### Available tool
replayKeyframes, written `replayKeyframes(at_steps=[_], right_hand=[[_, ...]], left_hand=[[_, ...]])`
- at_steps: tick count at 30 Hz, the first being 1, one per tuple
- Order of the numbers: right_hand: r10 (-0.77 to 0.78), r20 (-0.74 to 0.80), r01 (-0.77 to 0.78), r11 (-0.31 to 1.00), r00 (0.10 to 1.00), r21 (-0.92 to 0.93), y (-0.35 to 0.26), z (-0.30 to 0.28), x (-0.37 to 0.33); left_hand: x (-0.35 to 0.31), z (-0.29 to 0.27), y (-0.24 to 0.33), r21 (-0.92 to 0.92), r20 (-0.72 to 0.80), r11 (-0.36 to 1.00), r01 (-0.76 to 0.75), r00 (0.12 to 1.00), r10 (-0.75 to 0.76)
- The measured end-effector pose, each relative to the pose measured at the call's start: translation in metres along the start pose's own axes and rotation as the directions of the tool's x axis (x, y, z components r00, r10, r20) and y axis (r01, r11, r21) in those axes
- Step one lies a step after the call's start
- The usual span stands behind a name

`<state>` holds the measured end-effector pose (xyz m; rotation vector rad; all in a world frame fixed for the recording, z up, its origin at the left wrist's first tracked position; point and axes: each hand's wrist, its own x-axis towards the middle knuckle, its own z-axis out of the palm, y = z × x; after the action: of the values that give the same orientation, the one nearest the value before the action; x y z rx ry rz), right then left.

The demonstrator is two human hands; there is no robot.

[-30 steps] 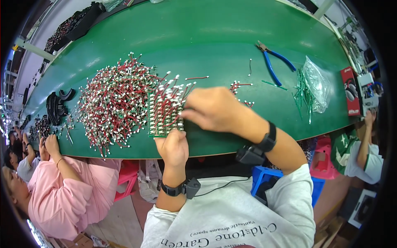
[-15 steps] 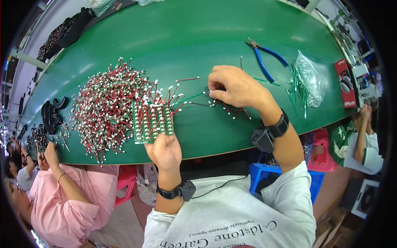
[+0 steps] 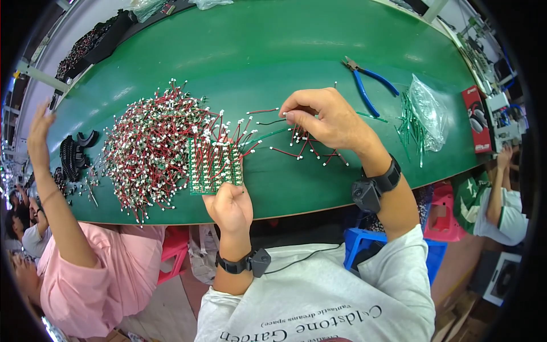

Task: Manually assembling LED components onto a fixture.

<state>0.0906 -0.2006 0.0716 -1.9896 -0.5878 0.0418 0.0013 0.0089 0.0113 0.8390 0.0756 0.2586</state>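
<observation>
My left hand [image 3: 231, 210] is closed on the near edge of a green circuit board panel [image 3: 215, 171], thumb on top. Rows of small boards with red wires and white plugs cover that panel. To its right, my right hand [image 3: 325, 117] pinches a short dark wire [image 3: 270, 122] by its white-plugged end, above the table. Under and beside that hand lie several loose red wires [image 3: 305, 139] with white ends. A thin green strip [image 3: 270, 135] runs from the panel toward my right hand, partly hidden under it.
A large heap of small wired boards [image 3: 151, 151] lies left of the panel. Blue-handled cutters [image 3: 364, 85], green strips [image 3: 409, 122], a clear plastic bag [image 3: 428, 114] and a red box [image 3: 476, 118] are at the right. A co-worker's raised arm [image 3: 54, 191] is at the left.
My right hand has lifted slightly and now pinches the dark wire, which lay lower before. My left hand keeps its grip. The co-worker's arm has swung up from the table.
</observation>
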Motion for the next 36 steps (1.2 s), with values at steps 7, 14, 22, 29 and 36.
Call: replayKeyframes(at_steps=[7, 14, 22, 29, 36], right_hand=[[-0.201, -0.038, 0.200, 0.980, 0.979, -0.015, -0.018, 0.022, -0.007], [-0.317, -0.016, 0.316, 0.948, 0.948, -0.034, -0.027, 0.052, -0.014], [-0.425, 0.103, 0.437, 0.860, 0.899, -0.263, -0.006, 0.081, -0.022], [-0.300, 0.129, 0.324, 0.910, 0.945, -0.258, -0.005, 0.088, -0.019], [-0.323, 0.155, 0.357, 0.872, 0.934, -0.336, -0.004, 0.089, -0.019]], left_hand=[[0.002, 0.003, -0.002, -0.085, -0.045, 0.996, 0.011, 0.999, -0.015], [0.000, 0.005, 0.002, -0.123, -0.087, 0.992, 0.008, 0.996, -0.019], [-0.001, 0.004, 0.000, -0.082, -0.096, 0.996, 0.023, 0.995, -0.031], [-0.003, 0.001, -0.001, 0.026, -0.034, 0.999, 0.032, 0.999, -0.031], [-0.006, 0.008, 0.001, 0.026, -0.067, 0.999, 0.041, 0.997, -0.039]])
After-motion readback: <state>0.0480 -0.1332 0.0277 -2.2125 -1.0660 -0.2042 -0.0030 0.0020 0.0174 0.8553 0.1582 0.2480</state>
